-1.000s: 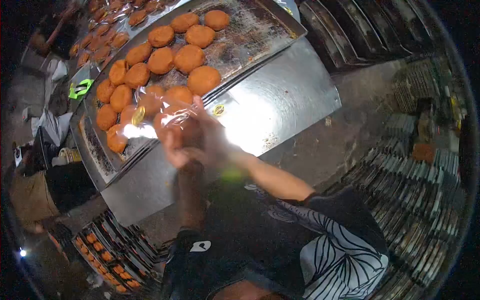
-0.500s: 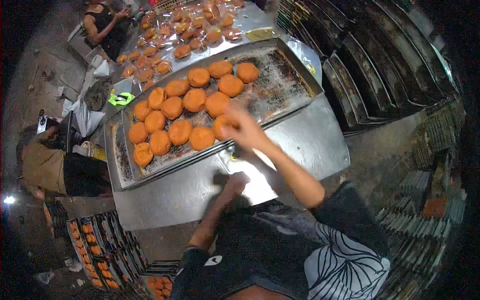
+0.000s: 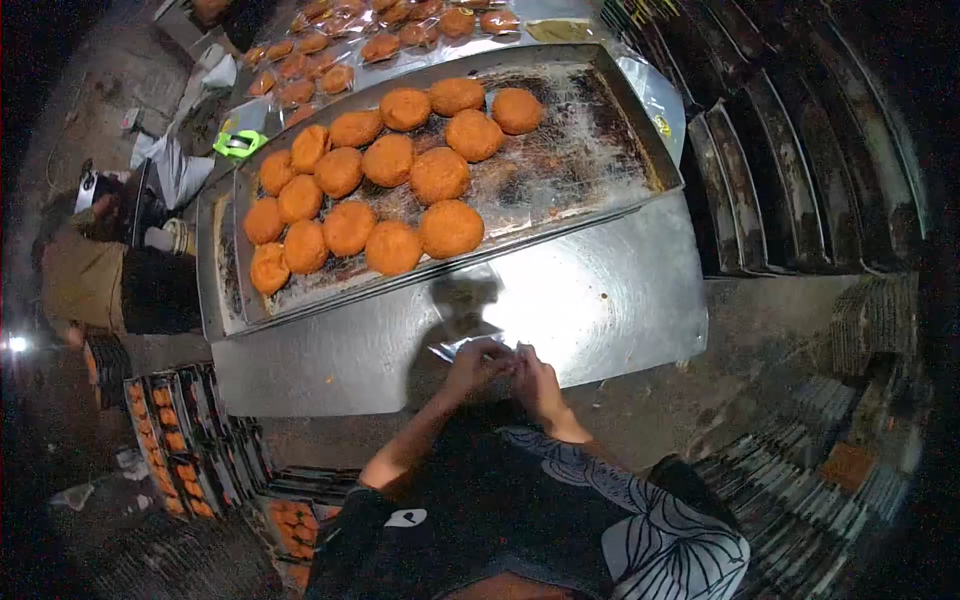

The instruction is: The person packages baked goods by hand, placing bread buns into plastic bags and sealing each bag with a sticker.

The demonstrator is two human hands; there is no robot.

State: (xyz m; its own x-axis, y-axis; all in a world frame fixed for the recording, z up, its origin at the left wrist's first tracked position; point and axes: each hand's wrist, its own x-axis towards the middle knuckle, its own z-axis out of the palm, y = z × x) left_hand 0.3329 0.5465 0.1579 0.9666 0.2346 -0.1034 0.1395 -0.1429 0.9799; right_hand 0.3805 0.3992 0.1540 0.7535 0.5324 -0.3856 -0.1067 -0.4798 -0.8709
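At the near edge of the metal table, my left hand and my right hand are close together, fingers pinched. A shiny clear plastic bag shows beside my left fingers, and my left hand grips it. Both hands seem to be on its edge, though the fingertips are small and dim. Beyond them lies a worn metal baking tray with several round orange-brown buns grouped on its left and middle. The nearest bun sits at the tray's front rim, apart from my hands.
Bagged buns cover the far table. A bright green object stands by the tray's left corner. Stacked trays line the right, and racks of buns stand lower left. A crouching person is at left.
My right hand has left the bun at the tray's front and come down to meet my left hand. That bun stays on the tray. The view has shifted, so the tray appears higher.
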